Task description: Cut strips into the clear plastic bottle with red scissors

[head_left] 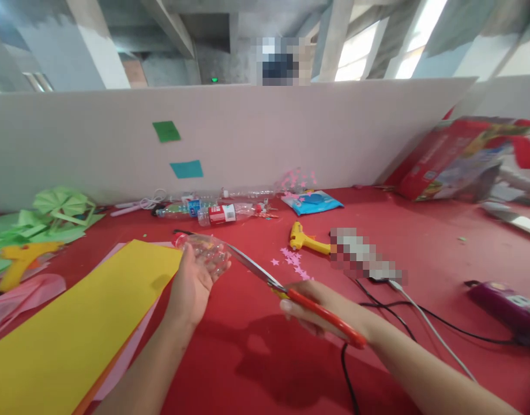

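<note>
In the head view, the left hand [194, 282] curls around a clear bottle [204, 243], its outline hard to make out, above the red table [247, 369]. The right hand [319, 305] grips scissors [286, 289], tips at the bottle's edge; contact is unclear. Yellow paper [91, 323] is cut off at left.

Glossy plastic bottle [204, 242], shiny metal scissor blades [256, 266], glossy plastic handles [325, 316], matt yellow paper [87, 323]

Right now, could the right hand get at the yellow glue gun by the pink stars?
Probably not to grasp it: the right hand is holding scissors. Otherwise the way looks free, with the yellow glue gun lying beyond it.
</note>
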A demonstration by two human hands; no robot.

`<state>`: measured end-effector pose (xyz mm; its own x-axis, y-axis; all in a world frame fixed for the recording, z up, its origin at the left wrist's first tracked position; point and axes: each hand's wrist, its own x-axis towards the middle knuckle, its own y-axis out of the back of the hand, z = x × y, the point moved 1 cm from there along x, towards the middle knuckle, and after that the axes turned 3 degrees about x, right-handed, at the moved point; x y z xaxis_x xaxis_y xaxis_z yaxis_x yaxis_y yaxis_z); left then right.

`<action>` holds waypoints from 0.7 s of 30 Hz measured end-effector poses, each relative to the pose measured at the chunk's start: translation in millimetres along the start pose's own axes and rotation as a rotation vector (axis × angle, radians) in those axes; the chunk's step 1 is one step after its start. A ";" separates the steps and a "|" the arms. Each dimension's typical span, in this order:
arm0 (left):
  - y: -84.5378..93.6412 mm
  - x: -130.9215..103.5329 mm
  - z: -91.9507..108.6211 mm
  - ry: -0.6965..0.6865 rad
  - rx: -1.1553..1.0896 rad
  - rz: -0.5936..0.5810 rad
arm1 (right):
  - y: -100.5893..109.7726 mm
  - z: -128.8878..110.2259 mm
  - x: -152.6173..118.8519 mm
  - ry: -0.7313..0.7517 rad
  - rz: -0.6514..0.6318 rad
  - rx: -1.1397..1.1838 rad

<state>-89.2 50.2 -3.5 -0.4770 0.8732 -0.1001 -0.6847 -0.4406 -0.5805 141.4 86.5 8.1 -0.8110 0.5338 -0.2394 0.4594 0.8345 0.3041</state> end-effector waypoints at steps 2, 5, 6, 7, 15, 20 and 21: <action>1.5 0.6 1.9 -0.036 0.000 0.000 | 0.5 -0.2 -2.0 -0.038 -0.024 -0.040; 3.0 0.0 1.6 -0.058 0.009 -0.013 | -3.7 1.6 -2.3 -0.091 -0.023 -0.038; 2.9 -0.7 0.8 -0.064 0.016 -0.025 | -6.1 2.4 -1.9 -0.093 -0.024 -0.018; 2.5 -1.8 -0.2 -0.071 0.027 -0.039 | -8.7 3.1 -1.4 -0.086 -0.027 0.003; -5.9 -12.1 -6.2 -0.072 0.107 -0.070 | -20.5 -1.0 -0.1 -0.077 -0.051 0.055; -3.0 -10.8 -13.8 -0.062 0.130 -0.085 | -23.4 1.7 1.1 -0.085 -0.053 0.078; -1.8 -10.1 -15.3 -0.062 0.139 -0.088 | -23.6 2.3 1.2 -0.089 -0.053 0.084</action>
<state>-74.8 45.3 -13.8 -0.4420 0.8970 -0.0008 -0.7928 -0.3911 -0.4675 130.4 67.8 -1.5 -0.8014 0.4954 -0.3352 0.4484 0.8684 0.2116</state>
